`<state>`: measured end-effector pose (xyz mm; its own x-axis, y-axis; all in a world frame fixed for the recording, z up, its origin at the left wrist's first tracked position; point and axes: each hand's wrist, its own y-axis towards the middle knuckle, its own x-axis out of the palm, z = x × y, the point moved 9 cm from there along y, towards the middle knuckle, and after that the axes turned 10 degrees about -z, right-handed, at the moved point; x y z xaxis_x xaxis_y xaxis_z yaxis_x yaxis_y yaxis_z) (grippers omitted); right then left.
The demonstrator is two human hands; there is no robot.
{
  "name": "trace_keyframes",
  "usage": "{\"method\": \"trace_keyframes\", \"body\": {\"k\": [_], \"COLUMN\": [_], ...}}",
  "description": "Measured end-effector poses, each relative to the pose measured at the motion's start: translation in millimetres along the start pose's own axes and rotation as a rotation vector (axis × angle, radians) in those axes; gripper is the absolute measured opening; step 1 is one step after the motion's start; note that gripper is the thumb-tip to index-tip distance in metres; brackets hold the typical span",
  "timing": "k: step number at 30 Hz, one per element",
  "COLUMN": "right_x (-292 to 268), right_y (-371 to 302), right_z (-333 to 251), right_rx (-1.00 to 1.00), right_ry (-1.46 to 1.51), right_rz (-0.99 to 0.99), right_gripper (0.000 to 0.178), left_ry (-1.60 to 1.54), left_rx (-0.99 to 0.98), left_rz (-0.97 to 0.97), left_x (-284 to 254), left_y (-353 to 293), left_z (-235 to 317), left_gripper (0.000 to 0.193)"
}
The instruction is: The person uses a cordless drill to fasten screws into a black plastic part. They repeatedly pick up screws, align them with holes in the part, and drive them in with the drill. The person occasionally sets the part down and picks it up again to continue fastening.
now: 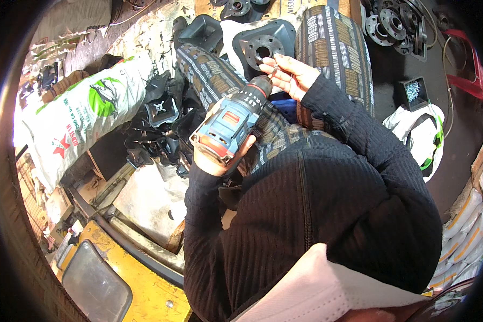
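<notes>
My left hand (210, 162) is wrapped round a blue-grey cordless drill (232, 122), whose black chuck tilts up to the right. At the drill's tip, my right hand (295, 75) has its thumb and fingers pinched together. Something small and thin seems to be between them, too small to name. Just beyond the fingertips lies a dark square plastic piece (285, 37) between my knees. A round black flange (262, 50) with a centre hole and smaller holes sits on it.
Black plastic pieces (161, 110) are heaped left of my legs, beside a white sack (86, 115). Several round flanges (392, 24) are stacked at far right. Nearer stands a small box of screws (413, 92) by a white bag (421, 131). A yellow machine panel (145, 284) is lower left.
</notes>
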<state>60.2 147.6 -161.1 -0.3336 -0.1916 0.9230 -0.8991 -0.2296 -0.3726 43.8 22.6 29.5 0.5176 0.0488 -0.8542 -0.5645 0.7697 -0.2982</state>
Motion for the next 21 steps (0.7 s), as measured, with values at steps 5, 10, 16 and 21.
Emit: {"method": "trace_keyframes", "body": {"k": [5,10,16,21], "right_x": [4.6,6.7,2.0,-37.4], "right_y": [2.0,3.3,8.6,-9.9], "right_z": [1.1,4.3,9.5,-12.2], "right_rx": [-0.004,0.026,0.116,-0.096], "right_ry": [-0.014,-0.045,-0.191,-0.403], "right_rz": [0.003,0.029,0.017,0.196], "right_gripper": [0.023,0.026,0.033,0.036], "left_ry": [0.103,-0.272,-0.322,-0.149], "left_rx": [0.034,-0.102,-0.137,-0.082], "left_rz": [-0.078,-0.129,-0.25,-0.099], "left_x": [4.2,10.8,7.6,-16.5], "left_y": [-0.1,-2.0,3.0,27.6], "left_z": [-0.1,-19.3,-20.0,-21.5], "left_gripper": [0.053,0.068,0.077,0.061]}}
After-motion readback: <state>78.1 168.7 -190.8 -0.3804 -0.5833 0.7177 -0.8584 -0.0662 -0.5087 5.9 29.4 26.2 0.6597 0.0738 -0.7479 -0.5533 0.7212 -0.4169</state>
